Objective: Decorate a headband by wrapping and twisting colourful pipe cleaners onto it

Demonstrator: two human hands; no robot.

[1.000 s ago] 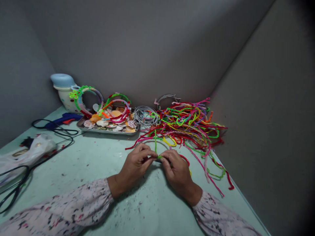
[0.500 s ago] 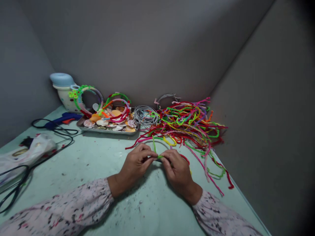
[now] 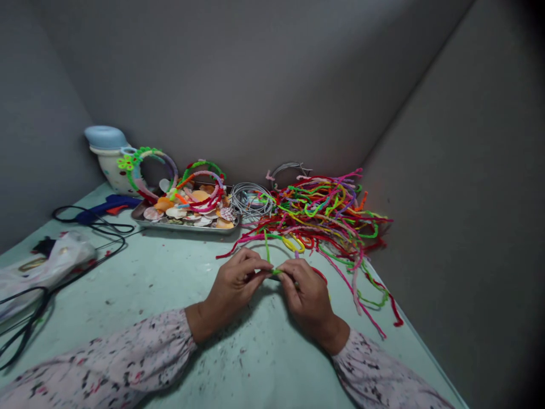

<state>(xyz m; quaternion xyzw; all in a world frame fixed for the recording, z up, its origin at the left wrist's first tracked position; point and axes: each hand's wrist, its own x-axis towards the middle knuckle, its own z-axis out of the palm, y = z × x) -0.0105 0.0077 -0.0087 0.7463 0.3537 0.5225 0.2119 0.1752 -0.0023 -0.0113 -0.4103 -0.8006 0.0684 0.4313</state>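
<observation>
Thumb and fingers of my left hand (image 3: 237, 278) pinch a bright green pipe cleaner (image 3: 267, 245), whose free end stands up above the fingertips. My right hand (image 3: 309, 298) pinches the same pipe cleaner just to the right, the two hands' fingertips almost meeting. A grey wire hoop seems to run behind the hands, mostly hidden by them. Just beyond my right hand lie a yellow loop (image 3: 293, 244), a red loop and a short purple piece, partly covered.
A heap of colourful pipe cleaners (image 3: 327, 199) spreads at the back right. Beside it are coiled grey wire (image 3: 253, 200) and a metal tray (image 3: 187, 228) of shells with wrapped hoops. Leftward stand a blue-lidded container (image 3: 114, 162), a blue glue gun (image 3: 102, 207), black cable and a plastic bag (image 3: 63, 255).
Both hands keep their pinch on the green pipe cleaner in nearly the same place. Its upright end has shifted very slightly upward; the view has moved a little.
</observation>
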